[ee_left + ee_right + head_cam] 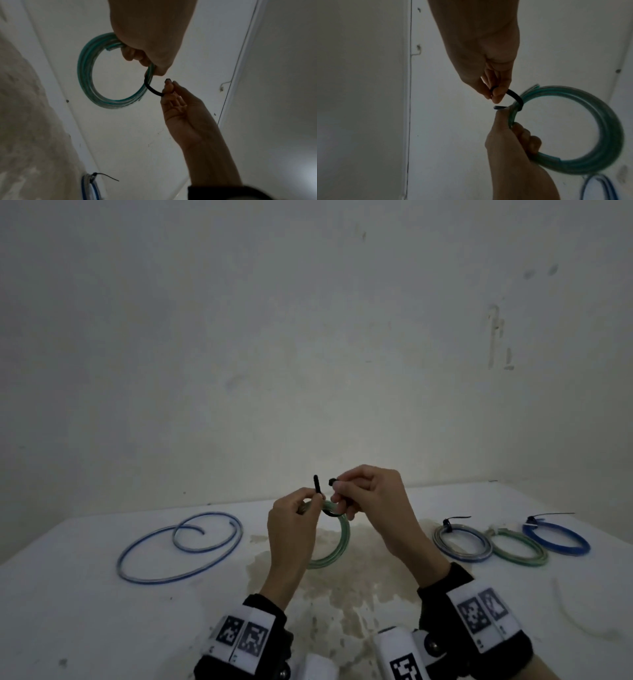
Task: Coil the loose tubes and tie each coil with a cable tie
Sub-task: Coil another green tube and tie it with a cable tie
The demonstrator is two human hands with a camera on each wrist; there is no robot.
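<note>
A white surface (102, 611) carries a brownish stain (342, 594) at 6 o'clock. Behind it, at 12 o'clock, stands a scuffed pale wall (308, 337).

A green coil (337, 546) of several loops is held upright above the tabletop (85, 611). A black tie (516, 96) curves around its top, both ends free and unjoined. Left lies a loose blue tube (178, 553). Right lie three tied coils: pale blue (460, 542), green (517, 546), blue (556, 537).
</note>
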